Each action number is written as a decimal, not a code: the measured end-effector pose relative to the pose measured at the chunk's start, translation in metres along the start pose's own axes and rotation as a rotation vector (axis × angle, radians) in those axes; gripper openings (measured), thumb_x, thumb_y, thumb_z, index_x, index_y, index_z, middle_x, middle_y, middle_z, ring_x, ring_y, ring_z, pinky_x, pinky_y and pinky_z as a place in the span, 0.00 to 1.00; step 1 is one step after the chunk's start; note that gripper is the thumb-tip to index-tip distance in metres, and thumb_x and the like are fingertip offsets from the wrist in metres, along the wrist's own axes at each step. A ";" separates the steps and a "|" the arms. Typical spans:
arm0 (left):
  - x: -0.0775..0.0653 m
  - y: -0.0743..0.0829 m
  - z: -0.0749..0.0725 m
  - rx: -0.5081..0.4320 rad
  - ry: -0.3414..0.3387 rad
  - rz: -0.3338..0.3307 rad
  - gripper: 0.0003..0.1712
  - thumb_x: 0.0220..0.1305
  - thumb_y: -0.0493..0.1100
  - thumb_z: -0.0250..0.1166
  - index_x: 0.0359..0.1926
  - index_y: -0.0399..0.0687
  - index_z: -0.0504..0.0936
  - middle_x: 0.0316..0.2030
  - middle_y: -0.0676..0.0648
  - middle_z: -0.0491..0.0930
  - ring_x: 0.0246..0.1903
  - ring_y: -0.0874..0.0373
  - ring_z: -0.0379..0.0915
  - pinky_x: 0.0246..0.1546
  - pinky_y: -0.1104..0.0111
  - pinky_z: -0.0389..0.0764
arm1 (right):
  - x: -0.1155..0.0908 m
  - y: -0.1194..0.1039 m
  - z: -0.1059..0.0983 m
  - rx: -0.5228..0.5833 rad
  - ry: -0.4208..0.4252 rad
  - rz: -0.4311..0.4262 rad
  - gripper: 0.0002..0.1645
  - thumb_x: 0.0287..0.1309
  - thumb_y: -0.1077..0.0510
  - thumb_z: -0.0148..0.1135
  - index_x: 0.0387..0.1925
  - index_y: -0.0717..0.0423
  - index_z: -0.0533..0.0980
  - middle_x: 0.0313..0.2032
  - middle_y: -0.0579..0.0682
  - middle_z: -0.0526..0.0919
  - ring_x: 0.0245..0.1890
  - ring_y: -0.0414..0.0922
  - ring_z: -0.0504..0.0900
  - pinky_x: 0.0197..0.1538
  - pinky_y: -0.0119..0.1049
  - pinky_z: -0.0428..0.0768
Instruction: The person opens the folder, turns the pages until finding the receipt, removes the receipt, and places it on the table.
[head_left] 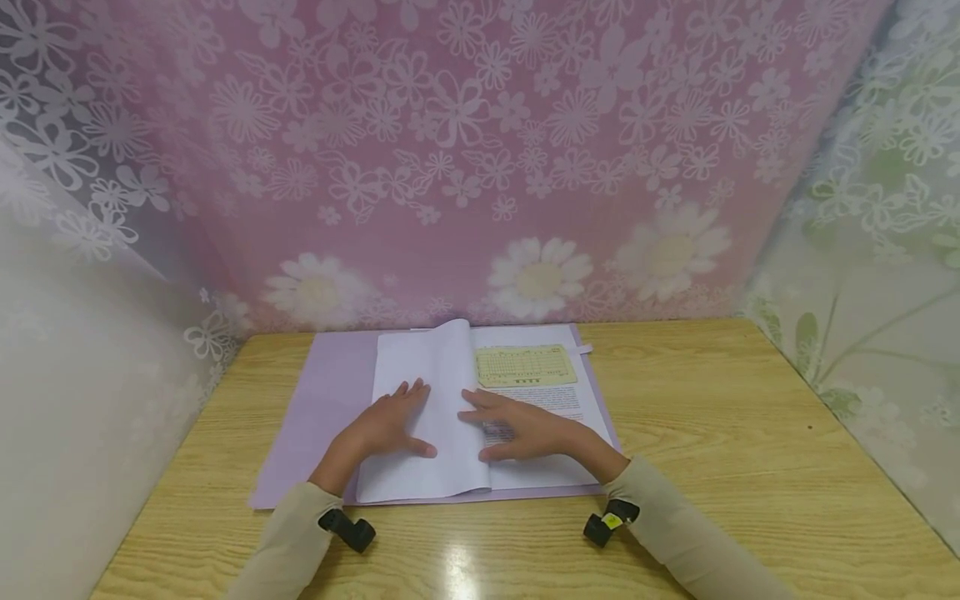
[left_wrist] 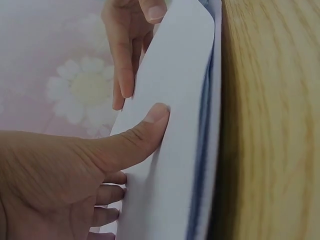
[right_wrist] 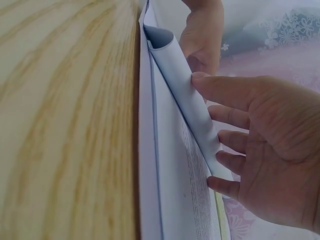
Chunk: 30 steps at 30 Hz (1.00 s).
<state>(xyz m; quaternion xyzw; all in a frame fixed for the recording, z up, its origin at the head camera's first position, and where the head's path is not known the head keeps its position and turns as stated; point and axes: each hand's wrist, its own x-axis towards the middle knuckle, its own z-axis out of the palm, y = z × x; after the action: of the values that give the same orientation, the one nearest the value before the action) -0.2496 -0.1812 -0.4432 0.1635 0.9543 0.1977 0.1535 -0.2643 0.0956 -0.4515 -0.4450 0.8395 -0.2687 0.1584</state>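
An open lilac folder lies on the wooden table with a stack of white sheets in it. One turned sheet arches over the fold. My left hand lies flat on that sheet, and its thumb presses the paper. My right hand rests flat on the printed page, and its fingers touch the curled sheet. A pale yellow-green printed slip lies at the top of the right page.
Flowered pink and white curtains close in the table at the back and on both sides. Bare wood lies to the right of the folder and along the front edge. A small tab sticks out at the folder's top right.
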 end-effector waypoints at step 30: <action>0.002 -0.005 0.004 -0.019 0.007 -0.003 0.63 0.51 0.60 0.79 0.79 0.42 0.57 0.80 0.40 0.51 0.80 0.38 0.45 0.74 0.40 0.58 | 0.003 -0.003 -0.012 0.020 0.019 0.051 0.39 0.65 0.46 0.69 0.74 0.50 0.68 0.79 0.52 0.59 0.80 0.53 0.56 0.77 0.56 0.60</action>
<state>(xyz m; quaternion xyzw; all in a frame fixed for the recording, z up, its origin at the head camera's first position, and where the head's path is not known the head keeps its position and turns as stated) -0.2512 -0.1840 -0.4492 0.1598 0.9531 0.2073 0.1520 -0.2698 0.0957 -0.4396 -0.4193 0.8492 -0.2772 0.1618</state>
